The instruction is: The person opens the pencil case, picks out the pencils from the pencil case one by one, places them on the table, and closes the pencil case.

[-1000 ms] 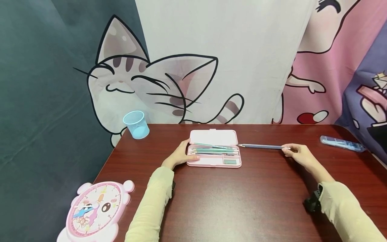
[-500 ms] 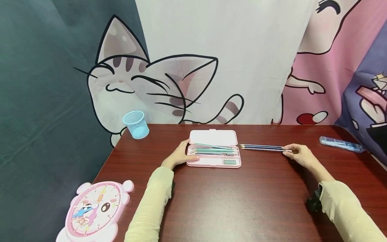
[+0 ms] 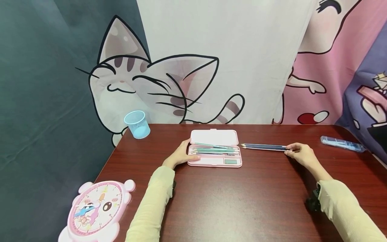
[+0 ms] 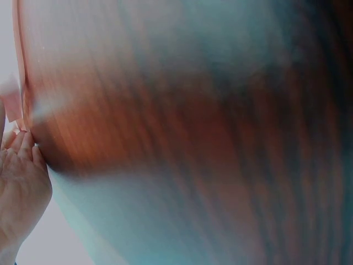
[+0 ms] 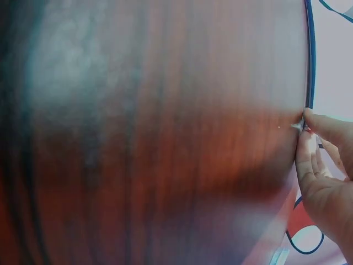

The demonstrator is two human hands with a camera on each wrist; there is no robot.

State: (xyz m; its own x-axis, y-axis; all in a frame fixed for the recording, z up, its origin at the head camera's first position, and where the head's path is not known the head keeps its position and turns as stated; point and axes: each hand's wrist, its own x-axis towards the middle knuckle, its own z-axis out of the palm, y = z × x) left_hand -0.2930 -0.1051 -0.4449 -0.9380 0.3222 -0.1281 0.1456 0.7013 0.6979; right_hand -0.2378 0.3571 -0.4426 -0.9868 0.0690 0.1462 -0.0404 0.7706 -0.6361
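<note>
In the head view an open pink pencil case (image 3: 214, 165) lies on the table, its white-lined lid folded back. Several pale green and white pencils (image 3: 215, 151) lie inside it. My left hand (image 3: 179, 155) holds the case's left end, thumb over the front part and fingers at the back. To the right of the case, my right hand (image 3: 302, 155) pinches the ends of a few dark blue pencils (image 3: 264, 147), tips pointing left toward the case. In the right wrist view, thumb and fingers of the right hand (image 5: 325, 176) meet on the dark pencils (image 5: 310, 55), seen edge-on.
A light blue mesh cup (image 3: 137, 125) stands at the table's back left corner. A pink toy clock (image 3: 96, 208) lies at the front left. A flat, see-through blue case (image 3: 342, 144) lies at the far right. Behind the table (image 3: 235, 201) hangs a cartoon-printed cloth.
The dark blue pencils in my right hand, closely overlapped a second ago, have spread slightly so more than one tip shows. My left hand has stayed on the pencil case.
</note>
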